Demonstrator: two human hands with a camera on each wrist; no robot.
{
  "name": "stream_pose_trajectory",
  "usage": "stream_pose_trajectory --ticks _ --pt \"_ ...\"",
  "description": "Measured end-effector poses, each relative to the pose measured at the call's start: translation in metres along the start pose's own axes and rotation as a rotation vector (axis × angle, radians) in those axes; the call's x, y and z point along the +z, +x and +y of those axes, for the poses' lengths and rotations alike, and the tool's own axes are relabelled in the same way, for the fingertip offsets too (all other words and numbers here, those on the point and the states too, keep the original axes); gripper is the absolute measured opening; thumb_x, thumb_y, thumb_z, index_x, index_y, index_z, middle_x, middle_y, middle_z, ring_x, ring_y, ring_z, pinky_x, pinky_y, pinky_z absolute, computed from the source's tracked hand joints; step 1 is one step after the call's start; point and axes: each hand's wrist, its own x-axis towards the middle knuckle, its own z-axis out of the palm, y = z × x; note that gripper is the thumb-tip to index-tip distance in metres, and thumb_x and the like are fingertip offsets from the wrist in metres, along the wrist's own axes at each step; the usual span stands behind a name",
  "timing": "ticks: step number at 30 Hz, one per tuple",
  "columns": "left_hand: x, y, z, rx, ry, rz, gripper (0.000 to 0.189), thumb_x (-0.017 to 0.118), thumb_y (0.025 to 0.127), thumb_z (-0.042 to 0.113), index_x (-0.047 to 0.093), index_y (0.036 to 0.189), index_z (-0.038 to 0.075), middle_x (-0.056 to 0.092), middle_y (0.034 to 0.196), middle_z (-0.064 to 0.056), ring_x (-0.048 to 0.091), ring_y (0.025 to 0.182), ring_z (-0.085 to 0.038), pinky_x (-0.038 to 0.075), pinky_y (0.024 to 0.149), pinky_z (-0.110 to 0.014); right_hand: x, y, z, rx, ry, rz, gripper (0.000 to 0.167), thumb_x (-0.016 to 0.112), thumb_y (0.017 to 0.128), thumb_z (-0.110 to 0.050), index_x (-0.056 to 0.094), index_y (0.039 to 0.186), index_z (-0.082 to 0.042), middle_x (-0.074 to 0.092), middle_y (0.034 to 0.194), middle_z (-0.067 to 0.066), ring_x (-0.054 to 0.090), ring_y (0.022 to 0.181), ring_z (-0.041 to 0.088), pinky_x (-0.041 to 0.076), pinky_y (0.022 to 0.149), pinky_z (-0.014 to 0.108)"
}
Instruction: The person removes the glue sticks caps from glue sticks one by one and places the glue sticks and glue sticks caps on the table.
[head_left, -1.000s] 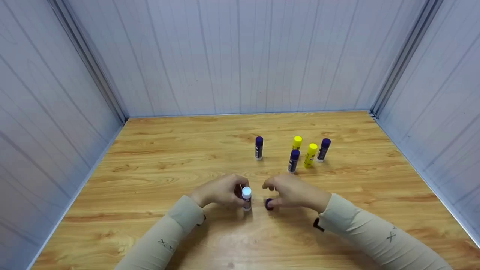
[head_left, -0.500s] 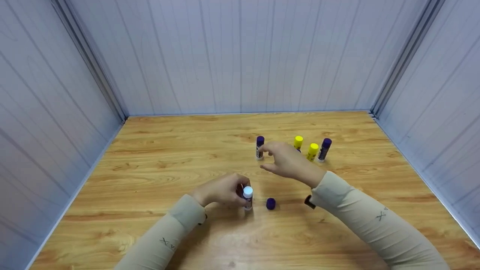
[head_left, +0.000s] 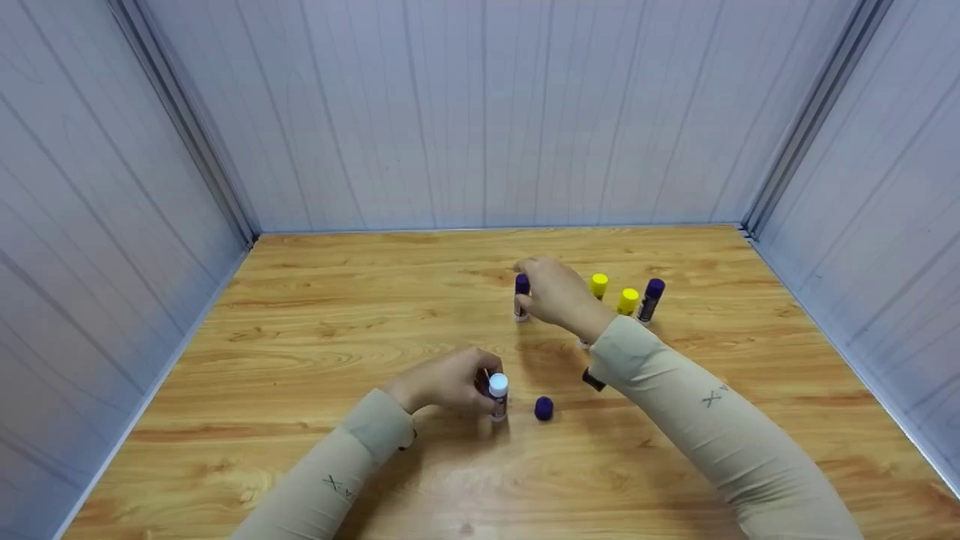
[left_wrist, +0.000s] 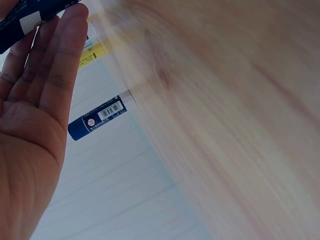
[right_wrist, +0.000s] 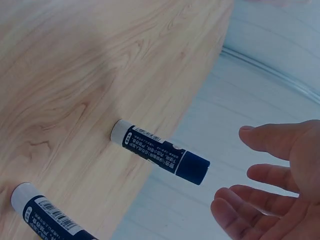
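Note:
My left hand (head_left: 450, 382) holds an uncapped glue stick (head_left: 499, 386) upright, thumb in front, its white top showing; in the left wrist view its dark label (left_wrist: 35, 20) lies against the fingers. To the right, the purple cap (head_left: 544, 409) sits on the table. Farther back, my right hand (head_left: 559, 294) reaches around a capped purple glue stick (head_left: 522, 285) that stands upright. In the right wrist view the fingers (right_wrist: 270, 142) are spread, with a visible gap between them and that glue stick (right_wrist: 160, 152).
Two yellow glue sticks (head_left: 598, 283) and a purple one (head_left: 651, 300) stand behind and right of the right hand. Another purple stick (head_left: 583, 343) is mostly hidden by the right forearm. Pale panel walls (head_left: 480, 112) edge the wooden table (head_left: 337, 285) at back and sides.
My right hand has let go of the purple cap and moved away from me to the far purple glue stick. The left hand stays put with its glue stick.

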Motion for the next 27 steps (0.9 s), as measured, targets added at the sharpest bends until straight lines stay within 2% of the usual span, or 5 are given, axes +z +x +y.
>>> stream_pose_trajectory --ticks 6,12,18,27 --pt "-0.001 0.0 0.003 -0.008 0.02 0.002 0.017 0.087 0.088 0.009 0.073 0.096 0.007 0.071 0.092 0.004 0.063 0.081 -0.004 0.055 0.076 -0.022 0.003 0.019 0.0 0.076 -0.044 -0.09 0.056 0.068 0.108 -0.022 0.051 0.16 -0.006 0.056 0.158 0.02 0.058 0.144 0.039 0.05 0.119 0.054" --pt "0.0 0.0 0.003 -0.002 0.013 0.004 0.018 0.088 0.087 0.009 0.073 0.096 0.008 0.072 0.093 0.001 0.063 0.081 -0.005 0.056 0.076 -0.023 0.01 0.03 0.004 0.068 -0.085 -0.146 0.056 0.066 0.107 -0.01 0.048 0.16 -0.003 0.056 0.157 0.024 0.056 0.144 0.041 0.048 0.121 0.053" --pt "0.0 0.0 0.002 0.006 0.045 0.008 0.017 0.087 0.087 0.009 0.072 0.095 0.008 0.07 0.092 0.003 0.062 0.082 -0.005 0.055 0.077 -0.023 0.015 0.033 0.004 0.064 -0.094 -0.158 0.048 0.059 0.108 -0.004 0.052 0.156 -0.002 0.063 0.146 0.023 0.064 0.133 0.039 0.055 0.111 0.052" --pt "-0.001 0.0 0.003 -0.006 0.067 0.003 0.02 0.086 0.086 0.01 0.069 0.098 0.009 0.07 0.095 0.004 0.062 0.085 -0.006 0.055 0.079 -0.024 0.021 0.035 0.003 0.061 -0.11 -0.118 0.021 0.06 0.109 -0.004 0.065 0.129 -0.001 0.074 0.116 0.018 0.071 0.101 0.031 0.06 0.087 0.045"
